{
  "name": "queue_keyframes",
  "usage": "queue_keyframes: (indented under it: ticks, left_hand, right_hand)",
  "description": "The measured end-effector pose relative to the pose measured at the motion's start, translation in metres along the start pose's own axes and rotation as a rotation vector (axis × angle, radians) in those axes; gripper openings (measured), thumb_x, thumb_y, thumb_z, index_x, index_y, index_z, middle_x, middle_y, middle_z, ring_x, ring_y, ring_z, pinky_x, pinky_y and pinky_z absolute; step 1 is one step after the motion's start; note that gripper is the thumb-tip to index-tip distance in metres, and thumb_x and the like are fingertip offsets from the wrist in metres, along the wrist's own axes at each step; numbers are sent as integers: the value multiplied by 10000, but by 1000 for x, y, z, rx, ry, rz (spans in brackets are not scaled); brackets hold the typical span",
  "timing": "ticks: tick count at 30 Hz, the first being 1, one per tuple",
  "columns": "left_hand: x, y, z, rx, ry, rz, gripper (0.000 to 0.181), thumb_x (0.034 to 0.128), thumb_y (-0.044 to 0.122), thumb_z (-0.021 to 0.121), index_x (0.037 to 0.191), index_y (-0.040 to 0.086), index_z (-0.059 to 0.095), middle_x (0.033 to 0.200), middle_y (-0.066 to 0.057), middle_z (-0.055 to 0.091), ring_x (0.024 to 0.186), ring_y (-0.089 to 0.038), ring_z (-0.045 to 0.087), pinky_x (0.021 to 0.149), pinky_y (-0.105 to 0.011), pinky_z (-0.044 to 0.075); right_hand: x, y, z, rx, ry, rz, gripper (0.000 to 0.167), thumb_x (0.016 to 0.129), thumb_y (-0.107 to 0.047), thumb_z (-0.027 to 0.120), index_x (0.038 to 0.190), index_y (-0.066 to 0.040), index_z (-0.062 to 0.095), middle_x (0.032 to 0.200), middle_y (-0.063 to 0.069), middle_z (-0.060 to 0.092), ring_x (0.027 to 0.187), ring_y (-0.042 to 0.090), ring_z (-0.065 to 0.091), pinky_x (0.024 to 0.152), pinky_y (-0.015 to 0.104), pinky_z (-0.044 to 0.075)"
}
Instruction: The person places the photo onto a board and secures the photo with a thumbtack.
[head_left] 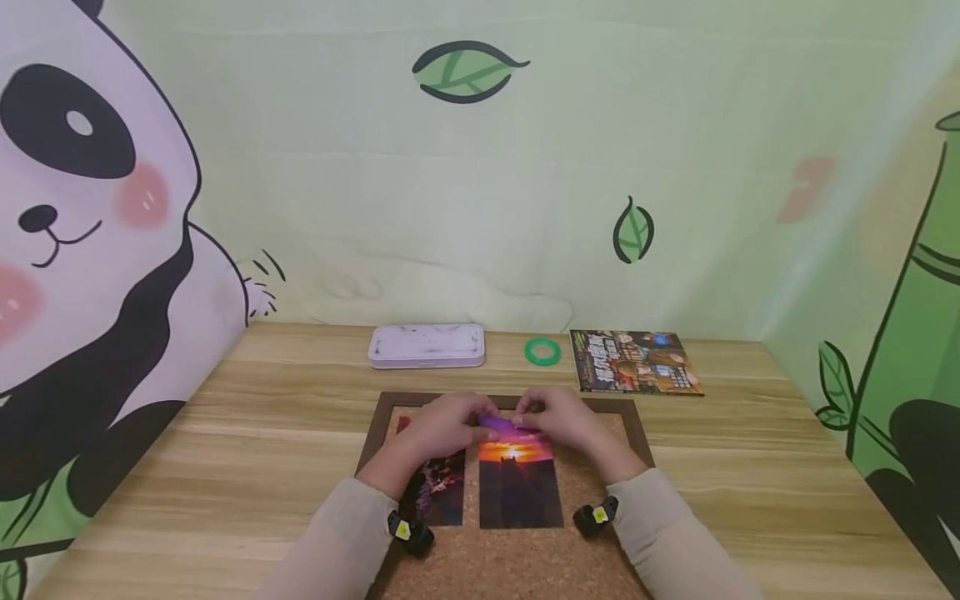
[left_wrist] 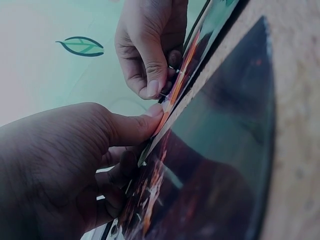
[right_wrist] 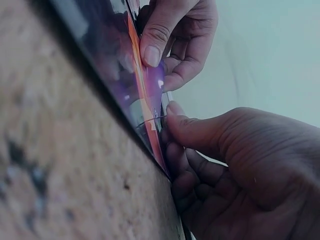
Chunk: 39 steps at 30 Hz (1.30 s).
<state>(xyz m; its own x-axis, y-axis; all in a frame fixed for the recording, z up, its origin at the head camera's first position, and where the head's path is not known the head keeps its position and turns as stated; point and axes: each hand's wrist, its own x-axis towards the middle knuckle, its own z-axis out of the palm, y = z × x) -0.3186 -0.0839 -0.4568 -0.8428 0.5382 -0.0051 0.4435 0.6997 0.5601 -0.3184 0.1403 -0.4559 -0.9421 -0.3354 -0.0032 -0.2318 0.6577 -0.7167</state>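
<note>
A sunset photo (head_left: pixel 520 492) with a purple and orange sky lies on a brown-framed cork board (head_left: pixel 517 567). At its upper left, my left hand (head_left: pixel 447 423) pinches the photo's edge, the thumb lying on its face in the left wrist view. My right hand (head_left: pixel 558 417) is at the top edge, where thumb and forefinger pinch a small thin piece (right_wrist: pixel 169 96); its kind is too small to tell. The two hands' fingertips are close together. To the left, partly under my left forearm, lies a dark photo (head_left: pixel 447 492) with reddish shapes.
Behind the board, a white pencil case (head_left: pixel 427 346), a green roll of tape (head_left: pixel 542 352) and an illustrated book (head_left: pixel 637 363) lie along the back of the wooden table (head_left: pixel 247 467). A cloth backdrop (head_left: pixel 337 208) with a panda and leaves stands behind the table.
</note>
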Motion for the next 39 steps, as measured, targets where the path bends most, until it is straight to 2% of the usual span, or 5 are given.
queue_keyframes:
  ticks: [5, 10, 21, 32, 39]
  left_hand:
    - [-1, 2, -1, 21, 7, -4, 221, 927, 306, 732, 1130, 221, 709, 1017, 76, 694, 910, -134, 608, 917, -423, 491]
    - [-1, 2, 0, 43, 15, -5, 238, 926, 313, 732, 1142, 216, 710, 1036, 70, 700, 920, -129, 614, 910, -423, 493]
    - [1, 0, -1, 58, 27, 1, 245, 927, 317, 730, 1149, 218, 708, 1033, 73, 696, 910, -123, 610, 893, -415, 496]
    - [0, -1, 2, 50, 20, -16, 248, 925, 330, 733, 1148, 225, 710, 1045, 75, 693, 913, -125, 605, 893, -419, 495]
    - [0, 1, 1, 72, 35, 9, 254, 916, 322, 742, 1144, 212, 719, 1031, 62, 702, 901, -126, 615, 855, -419, 504]
  right_hand:
    - [0, -1, 0, 3, 18, 34, 86, 924, -181, 741, 854, -138, 713, 775, -19, 638, 750, 158, 566, 727, 334, 455]
    - [0, -3, -1, 5, 25, 36, 85, 920, -169, 743, 855, -122, 716, 764, -13, 633, 737, 156, 561, 707, 321, 452]
    - [-1, -10, -2, -19, 47, 73, 71, 914, -158, 746, 858, -117, 731, 779, -11, 649, 755, 168, 571, 728, 334, 464]
    - [-2, -11, 1, -18, 7, 84, 102, 896, -172, 772, 825, -116, 725, 778, -18, 659, 763, 167, 575, 725, 331, 462]
    - [-1, -12, 1, -37, 22, 102, 114, 905, -178, 761, 825, -111, 716, 769, -9, 640, 745, 167, 563, 690, 318, 453]
